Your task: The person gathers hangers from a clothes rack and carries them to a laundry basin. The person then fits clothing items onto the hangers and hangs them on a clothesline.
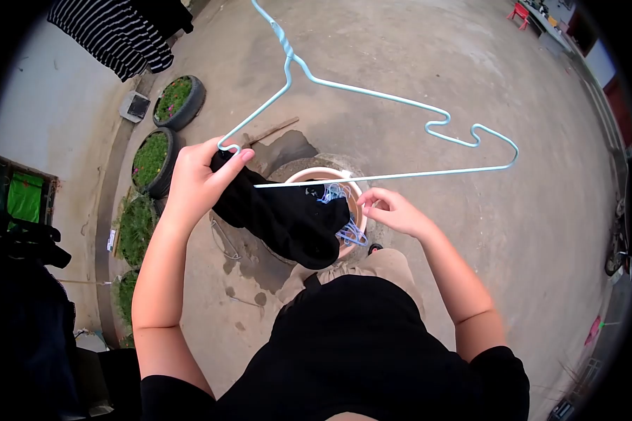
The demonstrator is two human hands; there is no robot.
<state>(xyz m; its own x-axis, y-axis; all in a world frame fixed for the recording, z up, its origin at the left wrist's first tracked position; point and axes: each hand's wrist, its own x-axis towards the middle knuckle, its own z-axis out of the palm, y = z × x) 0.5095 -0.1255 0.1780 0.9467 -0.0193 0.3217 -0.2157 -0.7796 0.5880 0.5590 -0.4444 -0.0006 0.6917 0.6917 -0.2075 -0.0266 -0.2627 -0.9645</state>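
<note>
A light-blue clothes hanger (pixel 393 95) is held up in front of me, its hook rising past the top edge of the view. My left hand (pixel 202 175) is closed on the hanger's left end, and a black garment (pixel 288 217) hangs from the same grip. The hanger's lower bar runs into or behind the garment near that hand; the exact overlap is hidden. Beside the garment's right edge, below the bar, is my right hand (pixel 395 212). Its fingers are loosely curled and apart, with nothing visible in them.
Behind the garment stands a pale pink basin (pixel 361 219) with several blue hangers (pixel 351 230) in it. Tyre planters (pixel 183 105) line the wall on the left. A striped garment (pixel 112 35) hangs at the upper left, and dark clothes (pixel 28 330) hang at the lower left.
</note>
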